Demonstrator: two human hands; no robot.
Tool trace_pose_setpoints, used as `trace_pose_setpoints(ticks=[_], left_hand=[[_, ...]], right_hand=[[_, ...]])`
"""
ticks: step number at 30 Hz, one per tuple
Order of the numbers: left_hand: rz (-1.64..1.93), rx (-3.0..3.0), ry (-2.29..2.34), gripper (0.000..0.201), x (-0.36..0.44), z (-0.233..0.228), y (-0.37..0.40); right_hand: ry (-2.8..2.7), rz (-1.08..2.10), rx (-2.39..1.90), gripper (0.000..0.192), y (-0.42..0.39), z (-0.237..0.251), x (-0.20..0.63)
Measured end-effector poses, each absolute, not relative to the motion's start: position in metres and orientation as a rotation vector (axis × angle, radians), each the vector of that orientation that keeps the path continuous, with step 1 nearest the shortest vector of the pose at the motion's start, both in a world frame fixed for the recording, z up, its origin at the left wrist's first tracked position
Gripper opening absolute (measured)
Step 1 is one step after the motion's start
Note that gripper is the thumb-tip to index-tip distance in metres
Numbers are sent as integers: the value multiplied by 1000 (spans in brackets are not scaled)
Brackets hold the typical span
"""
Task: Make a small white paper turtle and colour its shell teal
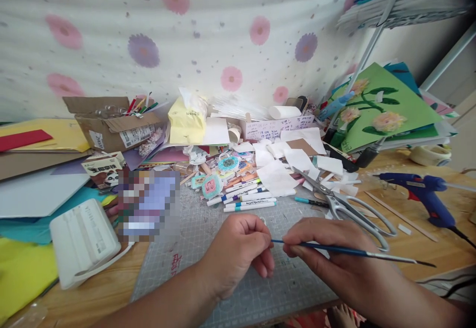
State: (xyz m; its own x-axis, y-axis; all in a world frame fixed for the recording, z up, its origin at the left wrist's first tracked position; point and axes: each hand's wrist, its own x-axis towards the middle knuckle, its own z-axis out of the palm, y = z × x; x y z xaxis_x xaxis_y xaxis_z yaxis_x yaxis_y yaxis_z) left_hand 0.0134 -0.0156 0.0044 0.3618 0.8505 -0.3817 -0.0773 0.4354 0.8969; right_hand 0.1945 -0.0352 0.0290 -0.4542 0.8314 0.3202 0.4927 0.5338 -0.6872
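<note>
Left hand (pixel 238 253) curled, fingertips pinched on the handle end of a thin blue paintbrush (pixel 357 252) | right hand (pixel 334 253) clamped round its shaft, palm down | brush lies level above the grey cutting mat (pixel 193 229) on the table (pixel 420 239), bristles pointing right | scissors (pixel 345 204) just behind

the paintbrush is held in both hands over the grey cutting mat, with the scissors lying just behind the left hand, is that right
Not quite. The head view shows the scissors lying just behind the right hand, not the left hand. The rest holds: the paintbrush is held in both hands over the grey cutting mat.
</note>
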Motion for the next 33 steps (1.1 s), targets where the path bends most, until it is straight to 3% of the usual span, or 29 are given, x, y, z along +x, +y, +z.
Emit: trace_pose_setpoints(ticks=[10,25,33], left_hand=[[732,982,1089,9,15,2,-16],[719,939,1022,2,15,3,-16],[743,902,996,9,14,2,-17]], right_hand=[[-2149,675,-1026,21,-36,28,192],[-2063,731,-1133,10,-34,28,194],[-1998,795,-1186,11,-32,29,194]])
